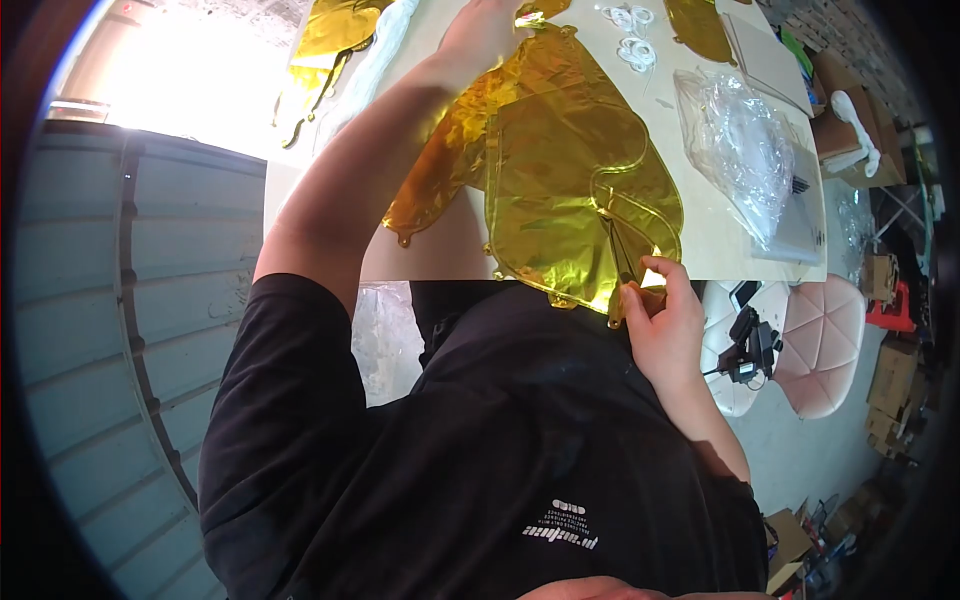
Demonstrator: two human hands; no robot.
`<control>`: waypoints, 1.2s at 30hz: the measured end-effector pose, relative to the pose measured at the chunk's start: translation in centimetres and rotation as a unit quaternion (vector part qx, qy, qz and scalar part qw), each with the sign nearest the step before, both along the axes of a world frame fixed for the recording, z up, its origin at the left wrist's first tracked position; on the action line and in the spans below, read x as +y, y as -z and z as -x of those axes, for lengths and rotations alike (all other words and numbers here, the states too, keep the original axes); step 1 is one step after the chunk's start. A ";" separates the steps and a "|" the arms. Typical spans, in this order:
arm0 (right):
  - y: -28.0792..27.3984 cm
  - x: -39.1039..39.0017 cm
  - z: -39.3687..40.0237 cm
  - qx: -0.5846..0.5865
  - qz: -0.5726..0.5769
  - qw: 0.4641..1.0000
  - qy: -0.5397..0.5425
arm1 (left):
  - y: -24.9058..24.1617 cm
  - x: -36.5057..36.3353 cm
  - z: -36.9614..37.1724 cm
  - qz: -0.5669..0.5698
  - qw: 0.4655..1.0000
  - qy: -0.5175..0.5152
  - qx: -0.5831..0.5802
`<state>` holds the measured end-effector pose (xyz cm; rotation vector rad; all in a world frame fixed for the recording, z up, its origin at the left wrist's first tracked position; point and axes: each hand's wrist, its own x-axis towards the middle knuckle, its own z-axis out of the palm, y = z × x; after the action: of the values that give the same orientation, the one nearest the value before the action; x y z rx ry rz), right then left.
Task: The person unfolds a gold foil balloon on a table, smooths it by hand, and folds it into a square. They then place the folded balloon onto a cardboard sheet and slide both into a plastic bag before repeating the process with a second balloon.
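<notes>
A flat gold foil balloon (pixel 560 160) lies across the near part of the table, its lower edge hanging over the front. My right hand (pixel 665 315) pinches its lower right corner between thumb and fingers, just off the table edge. Folds and a narrow dark crease run up the foil from that pinch. At the top of the view, my left hand (pixel 485 35) reaches to the far end of the balloon, its fingers partly cut off by the frame. Beneath the left forearm, another gold foil section (pixel 430 185) sticks out to the left.
Coils of white ribbon (pixel 636 52) lie beyond the balloon. To the right are a clear plastic bag (pixel 740 150) and another gold foil piece (pixel 700 30). More gold foil (pixel 335 35) lies far left. A padded chair (pixel 820 345) stands right of the table, with cardboard boxes (pixel 895 395) behind.
</notes>
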<state>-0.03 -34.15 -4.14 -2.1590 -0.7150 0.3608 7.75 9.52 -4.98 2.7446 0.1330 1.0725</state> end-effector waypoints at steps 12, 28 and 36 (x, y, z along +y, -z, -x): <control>0.0 0.1 -0.2 0.015 0.029 0.999 0.010 | -0.5 0.8 -1.6 0.097 0.976 -0.058 0.186; 0.8 -4.1 -2.6 0.252 -0.204 0.932 0.160 | -4.5 -10.4 14.7 0.047 0.983 0.135 0.119; 1.8 -2.2 -1.9 0.245 -0.211 0.933 0.157 | -2.4 -14.1 16.7 0.087 0.972 0.093 0.196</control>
<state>1.85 -36.33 -5.90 -1.6394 -0.1368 0.4985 -8.99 -4.62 -2.59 2.7056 0.0211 0.4398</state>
